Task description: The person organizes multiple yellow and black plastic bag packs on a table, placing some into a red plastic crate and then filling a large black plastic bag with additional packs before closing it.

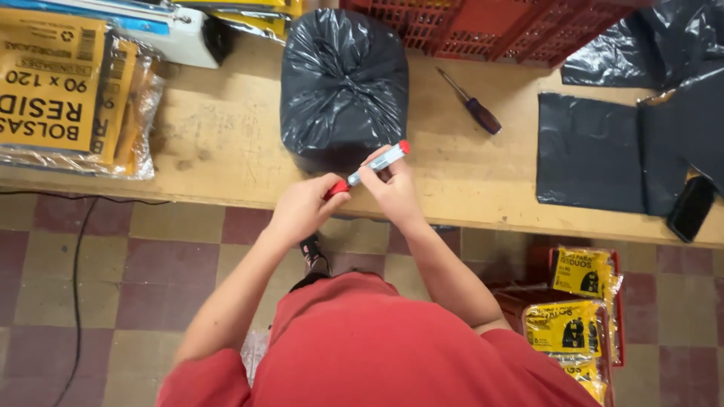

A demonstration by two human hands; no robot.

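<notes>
Wooden bench [226,151], tied black bag [343,83] behind. Marker [375,166] slanting up-right: right hand [392,188] gripping barrel, left hand [302,207] pinching red cap end.

Glossy plastic bag [343,83], matt wooden bench [219,136]

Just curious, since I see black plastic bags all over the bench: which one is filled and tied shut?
The bulging black bag just beyond the hands, knotted on top. The other black bags lie flat and empty at the right of the workbench.
</notes>
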